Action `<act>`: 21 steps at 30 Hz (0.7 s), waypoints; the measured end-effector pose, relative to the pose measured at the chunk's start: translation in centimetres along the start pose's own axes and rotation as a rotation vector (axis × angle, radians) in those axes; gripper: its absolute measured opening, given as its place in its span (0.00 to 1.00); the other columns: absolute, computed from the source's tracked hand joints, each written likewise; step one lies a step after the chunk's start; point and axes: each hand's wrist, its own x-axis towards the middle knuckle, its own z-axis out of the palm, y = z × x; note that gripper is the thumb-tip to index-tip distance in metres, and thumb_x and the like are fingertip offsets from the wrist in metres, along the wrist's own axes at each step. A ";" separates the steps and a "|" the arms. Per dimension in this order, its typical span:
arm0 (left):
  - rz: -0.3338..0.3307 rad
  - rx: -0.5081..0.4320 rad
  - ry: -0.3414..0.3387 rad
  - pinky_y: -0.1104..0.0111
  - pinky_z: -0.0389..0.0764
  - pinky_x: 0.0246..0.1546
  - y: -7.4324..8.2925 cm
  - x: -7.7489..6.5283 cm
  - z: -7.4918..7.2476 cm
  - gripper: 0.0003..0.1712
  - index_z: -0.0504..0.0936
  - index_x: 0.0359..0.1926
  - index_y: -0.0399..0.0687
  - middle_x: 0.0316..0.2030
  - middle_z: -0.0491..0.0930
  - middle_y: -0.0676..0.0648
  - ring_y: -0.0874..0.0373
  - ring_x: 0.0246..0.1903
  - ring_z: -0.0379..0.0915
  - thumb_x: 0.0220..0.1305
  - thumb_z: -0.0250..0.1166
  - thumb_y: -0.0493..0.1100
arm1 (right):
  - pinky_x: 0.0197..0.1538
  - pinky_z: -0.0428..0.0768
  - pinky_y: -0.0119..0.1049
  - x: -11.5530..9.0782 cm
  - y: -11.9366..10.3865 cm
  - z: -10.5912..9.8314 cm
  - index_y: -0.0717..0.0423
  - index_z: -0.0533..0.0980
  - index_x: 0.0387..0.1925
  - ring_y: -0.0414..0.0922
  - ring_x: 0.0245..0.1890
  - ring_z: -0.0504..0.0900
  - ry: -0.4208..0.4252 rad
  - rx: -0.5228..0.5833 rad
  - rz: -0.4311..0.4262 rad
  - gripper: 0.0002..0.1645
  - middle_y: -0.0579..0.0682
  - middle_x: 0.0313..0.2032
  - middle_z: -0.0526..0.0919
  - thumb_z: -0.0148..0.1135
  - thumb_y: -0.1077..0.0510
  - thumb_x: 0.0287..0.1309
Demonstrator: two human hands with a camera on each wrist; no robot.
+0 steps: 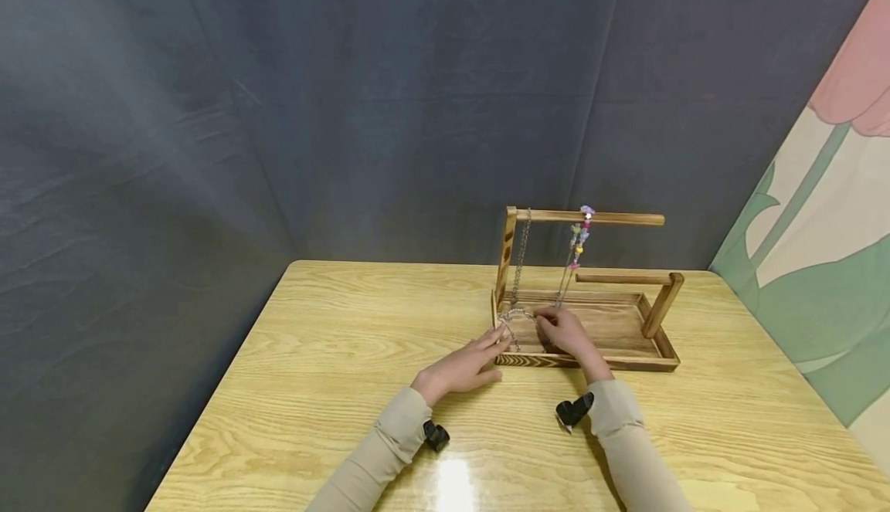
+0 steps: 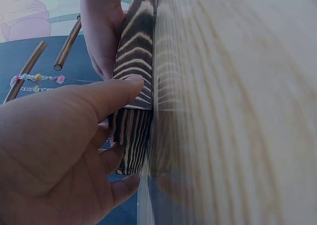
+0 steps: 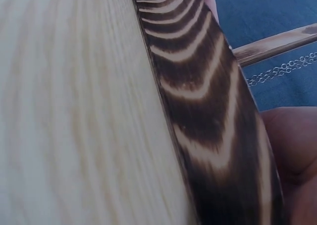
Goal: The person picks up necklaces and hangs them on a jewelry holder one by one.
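Note:
A silvery chain (image 1: 518, 311) lies in a loose arch at the left end of a wooden jewelry stand's tray (image 1: 626, 364). My right hand (image 1: 565, 332) reaches over the tray's front wall and pinches the chain's right end between thumb and fingertips. At the front left corner, my left hand (image 1: 462, 365) stretches its fingers over the rim beside the chain's left part. In the left wrist view the left thumb (image 2: 119, 91) rests against the striped front wall, other fingers lying by the end wall. The right wrist view shows part of the right hand (image 3: 294, 145) behind the front wall.
From the stand's tall upper bar (image 1: 626, 219) hang a dark metal chain (image 1: 521, 253) and a colorful beaded necklace (image 1: 579, 249). A lower bar (image 1: 619, 279) runs from a short post (image 1: 664, 307) on the right. The wooden table (image 1: 348, 319) ends at a dark curtain (image 1: 417, 110).

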 end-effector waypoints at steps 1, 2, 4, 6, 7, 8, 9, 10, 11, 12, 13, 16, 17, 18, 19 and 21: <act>0.000 0.000 0.000 0.56 0.47 0.71 0.0 0.0 0.0 0.37 0.43 0.73 0.50 0.73 0.32 0.48 0.51 0.72 0.33 0.70 0.48 0.52 | 0.42 0.79 0.52 0.1 0.0 0.1 0.73 0.74 0.50 0.60 0.41 0.79 0.000 -0.006 0.000 0.18 0.68 0.43 0.80 0.50 0.64 0.64; 0.000 0.002 0.000 0.57 0.47 0.71 0.0 0.0 0.0 0.37 0.43 0.73 0.50 0.73 0.32 0.48 0.51 0.72 0.33 0.70 0.48 0.52 | 0.42 0.79 0.52 0.2 0.0 0.1 0.72 0.75 0.50 0.59 0.40 0.79 -0.001 -0.011 0.003 0.18 0.67 0.42 0.80 0.50 0.63 0.64; 0.002 0.002 -0.002 0.57 0.47 0.71 0.1 -0.1 -0.1 0.37 0.43 0.73 0.50 0.73 0.32 0.48 0.52 0.72 0.32 0.70 0.48 0.51 | 0.40 0.78 0.50 0.3 -0.1 0.1 0.71 0.75 0.49 0.58 0.38 0.79 -0.001 -0.023 0.012 0.18 0.66 0.40 0.81 0.50 0.62 0.64; 0.003 0.002 -0.001 0.57 0.46 0.71 0.1 -0.1 -0.1 0.37 0.43 0.73 0.50 0.73 0.32 0.48 0.52 0.72 0.32 0.70 0.48 0.51 | 0.39 0.78 0.49 0.3 -0.2 0.2 0.70 0.76 0.49 0.56 0.38 0.79 -0.003 -0.025 0.036 0.18 0.65 0.39 0.81 0.51 0.61 0.64; 0.005 0.003 -0.001 0.57 0.46 0.71 0.1 0.0 -0.1 0.37 0.43 0.73 0.50 0.73 0.32 0.48 0.52 0.72 0.32 0.70 0.48 0.50 | 0.38 0.78 0.49 0.4 -0.2 0.2 0.69 0.76 0.49 0.56 0.37 0.79 -0.003 -0.031 0.042 0.17 0.64 0.39 0.81 0.51 0.61 0.64; 0.005 0.004 0.000 0.57 0.47 0.71 0.1 0.0 -0.1 0.37 0.43 0.73 0.49 0.73 0.32 0.48 0.52 0.72 0.32 0.70 0.48 0.50 | 0.38 0.78 0.48 0.4 -0.2 0.2 0.69 0.76 0.49 0.55 0.37 0.79 -0.003 -0.037 0.047 0.17 0.64 0.38 0.81 0.51 0.61 0.64; 0.008 0.003 0.000 0.57 0.47 0.71 0.1 0.0 -0.1 0.37 0.43 0.73 0.49 0.73 0.32 0.48 0.52 0.72 0.32 0.70 0.49 0.50 | 0.37 0.78 0.47 0.4 -0.2 0.2 0.69 0.76 0.48 0.55 0.37 0.79 -0.003 -0.043 0.050 0.17 0.63 0.38 0.81 0.51 0.61 0.64; 0.010 0.002 0.001 0.57 0.47 0.71 0.1 0.0 -0.1 0.37 0.43 0.73 0.49 0.73 0.32 0.47 0.51 0.72 0.32 0.70 0.49 0.50 | 0.36 0.78 0.47 0.5 -0.2 0.2 0.68 0.77 0.47 0.55 0.37 0.79 0.002 -0.052 0.050 0.16 0.63 0.38 0.81 0.52 0.60 0.64; 0.012 0.002 0.002 0.56 0.47 0.71 0.1 0.0 -0.2 0.37 0.44 0.73 0.48 0.73 0.33 0.47 0.51 0.72 0.33 0.70 0.49 0.50 | 0.37 0.78 0.47 0.5 -0.2 0.3 0.68 0.77 0.46 0.55 0.36 0.79 0.011 -0.060 0.052 0.16 0.63 0.37 0.81 0.53 0.60 0.64; 0.013 0.004 0.002 0.56 0.47 0.71 0.1 0.0 -0.2 0.37 0.43 0.73 0.48 0.73 0.33 0.46 0.51 0.72 0.33 0.70 0.49 0.50 | 0.37 0.78 0.46 0.6 -0.3 0.3 0.67 0.78 0.45 0.54 0.36 0.79 0.020 -0.068 0.054 0.15 0.62 0.37 0.81 0.53 0.60 0.63; 0.015 0.003 0.002 0.55 0.47 0.70 0.1 0.0 -0.2 0.37 0.43 0.73 0.48 0.73 0.33 0.46 0.50 0.72 0.33 0.70 0.49 0.50 | 0.37 0.78 0.46 0.6 -0.3 0.4 0.67 0.78 0.43 0.54 0.35 0.79 0.029 -0.074 0.057 0.15 0.61 0.36 0.81 0.55 0.59 0.63; 0.016 0.007 0.003 0.54 0.47 0.70 0.1 0.0 -0.2 0.37 0.43 0.73 0.47 0.73 0.33 0.45 0.50 0.72 0.33 0.71 0.48 0.50 | 0.36 0.78 0.46 0.7 -0.4 0.6 0.66 0.79 0.40 0.52 0.32 0.79 0.056 -0.095 0.065 0.13 0.59 0.33 0.81 0.58 0.58 0.60; 0.015 0.008 0.002 0.54 0.47 0.70 0.1 0.0 -0.2 0.37 0.43 0.73 0.47 0.73 0.33 0.45 0.50 0.72 0.33 0.71 0.48 0.50 | 0.35 0.77 0.45 0.8 -0.4 0.7 0.65 0.79 0.39 0.51 0.31 0.78 0.060 -0.100 0.075 0.13 0.59 0.32 0.81 0.59 0.57 0.60; 0.015 0.009 0.002 0.54 0.47 0.70 0.1 0.0 -0.2 0.37 0.43 0.73 0.47 0.73 0.33 0.45 0.50 0.72 0.33 0.71 0.48 0.50 | 0.34 0.77 0.44 0.9 -0.4 0.8 0.65 0.79 0.38 0.51 0.30 0.78 0.062 -0.107 0.086 0.13 0.58 0.31 0.81 0.59 0.56 0.59; 0.014 0.009 0.001 0.54 0.47 0.70 0.1 0.0 -0.2 0.37 0.43 0.73 0.47 0.73 0.33 0.45 0.51 0.72 0.33 0.71 0.48 0.50 | 0.33 0.76 0.43 0.9 -0.4 0.8 0.64 0.79 0.37 0.50 0.29 0.78 0.064 -0.113 0.096 0.14 0.57 0.30 0.81 0.60 0.56 0.59; 0.010 0.012 0.002 0.55 0.47 0.70 0.1 0.0 -0.1 0.37 0.43 0.73 0.47 0.73 0.33 0.45 0.50 0.72 0.33 0.71 0.48 0.50 | 0.32 0.75 0.42 1.0 -0.4 0.9 0.63 0.79 0.36 0.48 0.28 0.77 0.066 -0.129 0.124 0.14 0.56 0.29 0.81 0.61 0.55 0.58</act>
